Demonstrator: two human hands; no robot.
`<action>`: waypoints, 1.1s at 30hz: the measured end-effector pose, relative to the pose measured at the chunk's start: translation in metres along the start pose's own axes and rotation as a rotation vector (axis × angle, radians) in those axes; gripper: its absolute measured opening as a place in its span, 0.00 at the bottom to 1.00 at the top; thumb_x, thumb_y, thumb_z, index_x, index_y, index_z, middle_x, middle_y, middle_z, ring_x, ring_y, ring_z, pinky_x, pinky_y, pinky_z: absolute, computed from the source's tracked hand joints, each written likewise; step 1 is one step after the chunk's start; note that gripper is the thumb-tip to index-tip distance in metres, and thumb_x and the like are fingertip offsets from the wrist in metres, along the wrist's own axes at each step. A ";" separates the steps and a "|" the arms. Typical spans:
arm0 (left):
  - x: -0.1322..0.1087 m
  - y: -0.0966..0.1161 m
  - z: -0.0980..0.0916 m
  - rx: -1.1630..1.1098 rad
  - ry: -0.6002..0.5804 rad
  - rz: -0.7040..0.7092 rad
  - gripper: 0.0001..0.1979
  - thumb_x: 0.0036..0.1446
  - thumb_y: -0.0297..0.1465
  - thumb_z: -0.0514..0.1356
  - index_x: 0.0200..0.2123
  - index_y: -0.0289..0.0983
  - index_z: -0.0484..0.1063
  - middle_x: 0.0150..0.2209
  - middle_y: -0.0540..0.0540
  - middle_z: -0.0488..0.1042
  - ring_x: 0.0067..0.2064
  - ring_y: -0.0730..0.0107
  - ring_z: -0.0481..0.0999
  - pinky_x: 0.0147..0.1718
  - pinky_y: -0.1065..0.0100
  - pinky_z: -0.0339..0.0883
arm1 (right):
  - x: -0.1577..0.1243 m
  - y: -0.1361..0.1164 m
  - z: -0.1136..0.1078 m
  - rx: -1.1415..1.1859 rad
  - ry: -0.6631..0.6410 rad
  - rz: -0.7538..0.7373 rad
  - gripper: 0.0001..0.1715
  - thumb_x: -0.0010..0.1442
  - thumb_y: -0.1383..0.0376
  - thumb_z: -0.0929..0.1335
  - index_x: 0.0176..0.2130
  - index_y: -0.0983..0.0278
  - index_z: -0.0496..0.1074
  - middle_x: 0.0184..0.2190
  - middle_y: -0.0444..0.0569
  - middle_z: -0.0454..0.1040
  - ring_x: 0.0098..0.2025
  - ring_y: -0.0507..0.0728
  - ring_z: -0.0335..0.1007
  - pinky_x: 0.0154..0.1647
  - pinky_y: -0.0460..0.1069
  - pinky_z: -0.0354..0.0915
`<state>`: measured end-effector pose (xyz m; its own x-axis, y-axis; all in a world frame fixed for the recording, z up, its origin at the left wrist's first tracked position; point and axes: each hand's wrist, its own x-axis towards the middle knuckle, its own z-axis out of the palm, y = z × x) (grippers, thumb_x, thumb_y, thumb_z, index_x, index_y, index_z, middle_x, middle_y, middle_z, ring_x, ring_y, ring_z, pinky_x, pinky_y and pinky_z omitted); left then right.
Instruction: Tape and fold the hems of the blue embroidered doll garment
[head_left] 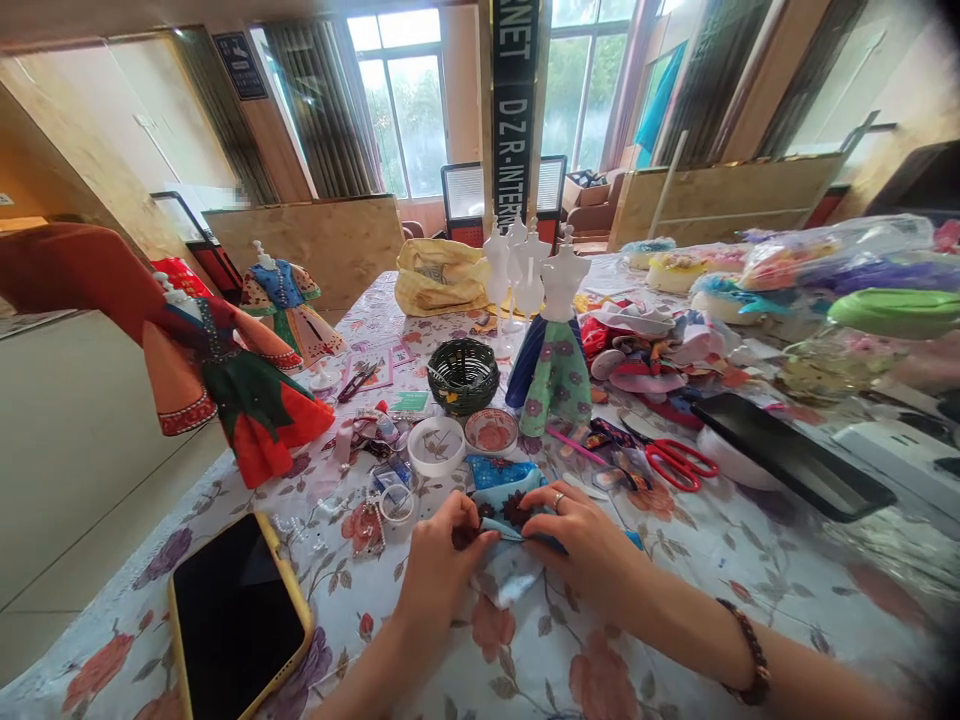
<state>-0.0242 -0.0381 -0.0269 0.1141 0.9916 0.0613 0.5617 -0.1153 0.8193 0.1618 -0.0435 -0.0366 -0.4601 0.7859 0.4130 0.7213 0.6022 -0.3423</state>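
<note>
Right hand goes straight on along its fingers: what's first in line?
The light blue fabric, right at the right hand's fingertips. Past that, probably the left hand, whose fingers face it across the cloth; exact depth is hard to judge from this one view.

The left hand [442,560] and right hand [577,530] pinch light-blue cloth [491,493] over the desk [525,675]; red-handled scissors [654,451] lie to the right, a yellow-cased phone [238,610] left.
</note>
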 end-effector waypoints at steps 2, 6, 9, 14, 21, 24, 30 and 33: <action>-0.001 -0.002 -0.003 -0.021 -0.014 0.003 0.09 0.45 0.30 0.61 0.23 0.39 0.60 0.20 0.56 0.64 0.23 0.74 0.63 0.24 0.72 0.55 | 0.002 -0.001 0.001 0.003 0.005 -0.005 0.07 0.53 0.71 0.72 0.27 0.61 0.78 0.37 0.49 0.79 0.39 0.59 0.74 0.40 0.53 0.71; -0.004 -0.003 -0.013 -0.102 -0.054 -0.023 0.08 0.47 0.31 0.60 0.25 0.39 0.61 0.23 0.54 0.68 0.26 0.71 0.69 0.26 0.71 0.60 | 0.003 -0.002 0.003 0.013 0.020 -0.010 0.08 0.54 0.71 0.71 0.27 0.60 0.78 0.37 0.48 0.79 0.39 0.58 0.74 0.40 0.53 0.71; -0.005 0.000 -0.022 -0.128 -0.085 -0.066 0.08 0.48 0.31 0.60 0.26 0.39 0.62 0.25 0.52 0.74 0.30 0.67 0.74 0.29 0.70 0.63 | 0.003 -0.004 0.006 0.023 0.028 -0.007 0.09 0.55 0.72 0.71 0.26 0.60 0.78 0.36 0.48 0.79 0.39 0.58 0.74 0.39 0.52 0.72; -0.004 0.003 -0.035 -0.083 -0.134 -0.077 0.05 0.48 0.29 0.58 0.26 0.40 0.63 0.24 0.52 0.78 0.28 0.66 0.77 0.28 0.69 0.64 | 0.003 -0.006 0.008 0.032 0.031 0.012 0.10 0.55 0.72 0.70 0.26 0.59 0.78 0.36 0.48 0.79 0.37 0.57 0.74 0.40 0.53 0.71; 0.005 -0.004 -0.056 0.187 0.039 -0.028 0.05 0.47 0.26 0.58 0.26 0.42 0.65 0.25 0.54 0.80 0.30 0.63 0.79 0.33 0.66 0.65 | 0.002 -0.005 0.010 0.040 0.025 0.057 0.10 0.53 0.74 0.71 0.26 0.60 0.78 0.36 0.48 0.79 0.38 0.58 0.75 0.39 0.53 0.72; 0.007 -0.009 -0.065 0.319 0.106 -0.036 0.05 0.46 0.25 0.59 0.26 0.41 0.67 0.24 0.54 0.79 0.29 0.64 0.78 0.31 0.67 0.63 | -0.001 -0.006 0.006 0.042 0.019 0.067 0.08 0.53 0.72 0.72 0.27 0.59 0.79 0.36 0.48 0.78 0.39 0.58 0.75 0.40 0.53 0.71; 0.006 -0.017 -0.072 0.473 0.152 0.033 0.03 0.48 0.27 0.57 0.26 0.41 0.69 0.24 0.53 0.77 0.27 0.65 0.74 0.26 0.69 0.59 | -0.007 -0.009 0.000 0.070 0.033 0.090 0.08 0.56 0.69 0.70 0.30 0.57 0.79 0.36 0.48 0.78 0.38 0.57 0.74 0.38 0.51 0.72; 0.007 -0.021 -0.072 0.499 0.118 0.043 0.07 0.50 0.24 0.54 0.27 0.41 0.70 0.25 0.52 0.77 0.29 0.64 0.76 0.28 0.68 0.60 | -0.007 -0.005 -0.001 0.115 0.070 0.093 0.08 0.58 0.69 0.69 0.34 0.58 0.79 0.36 0.48 0.79 0.38 0.57 0.75 0.39 0.51 0.72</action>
<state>-0.0939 -0.0247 -0.0027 0.0686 0.9820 0.1761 0.8848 -0.1414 0.4441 0.1616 -0.0521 -0.0368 -0.3544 0.8297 0.4313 0.6929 0.5427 -0.4747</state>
